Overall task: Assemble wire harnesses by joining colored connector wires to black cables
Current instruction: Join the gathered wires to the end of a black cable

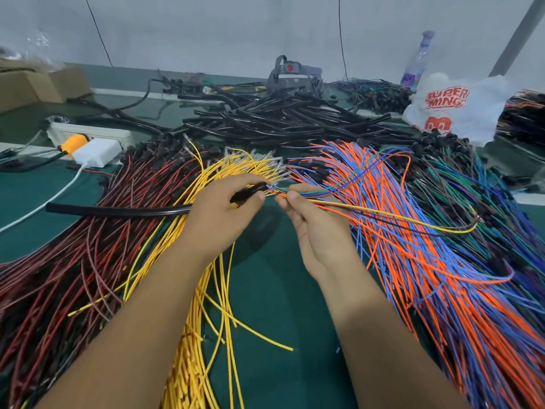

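- Bare dark green bench point(265, 290) runs as a narrow lane from centre down to 6 o'clock.
- Yellow wire bundle point(203, 320) borders it at 7 o'clock.
- Orange and blue wire sheaf point(427, 276) closes off 4 o'clock.
- Heap of black cables point(280, 119) blocks 12 o'clock.
- Red and dark wire spread point(73, 246) fills 9 o'clock.

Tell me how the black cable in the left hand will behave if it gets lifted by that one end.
The black cable probably holds its line rather than drooping: it lies nearly straight out from the left hand. It looks thick beside the colored wires pinched in the right hand, so likely heavier. Its glossy jacket may slide.
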Tool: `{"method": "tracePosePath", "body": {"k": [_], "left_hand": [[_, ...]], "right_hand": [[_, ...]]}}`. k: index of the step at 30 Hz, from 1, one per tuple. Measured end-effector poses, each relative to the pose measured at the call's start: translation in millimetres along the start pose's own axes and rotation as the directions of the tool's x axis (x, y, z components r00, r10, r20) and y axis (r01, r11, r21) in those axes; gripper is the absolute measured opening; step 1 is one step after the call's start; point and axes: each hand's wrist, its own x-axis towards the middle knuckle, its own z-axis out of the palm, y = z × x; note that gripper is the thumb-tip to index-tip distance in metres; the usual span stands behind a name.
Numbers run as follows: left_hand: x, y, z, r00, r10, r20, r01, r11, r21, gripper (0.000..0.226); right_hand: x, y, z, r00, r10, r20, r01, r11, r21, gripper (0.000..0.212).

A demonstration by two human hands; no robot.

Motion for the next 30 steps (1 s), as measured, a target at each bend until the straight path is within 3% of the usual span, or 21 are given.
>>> {"method": "tracePosePath", "body": {"k": [4,15,22,30], "left_hand": [[-0.7,-2.9,-2.1,0.996,0.073,-0.044,-0.068,0.992,0.109,0.017],[0.3,-3.2,-3.4,0.994,0.106,-0.027,-0.091,0.937,0.338,0.019],[0.0,-3.3,-1.3,0.988,0.154,0.015,-0.147,0.902,0.405,0.022],[2.0,-3.8,0.4,0.975,0.194,0.108,-0.22,0.904,0.366,0.028]], "right_hand": [[1.0,1.1,0.4,1.0,-0.008,-0.028,0.008,1.0,-0.01,0.02],[1.8,3.2,4.0,0.999,-0.03,-0.014,0.028,0.991,-0.129,0.025],[0.5,3.5,2.1,1.0,-0.013,-0.004,0.012,0.985,-0.174,0.02],[0.0,1.4,-0.8,1.0,-0.021,-0.017,0.018,0.987,-0.16,0.014]]}}
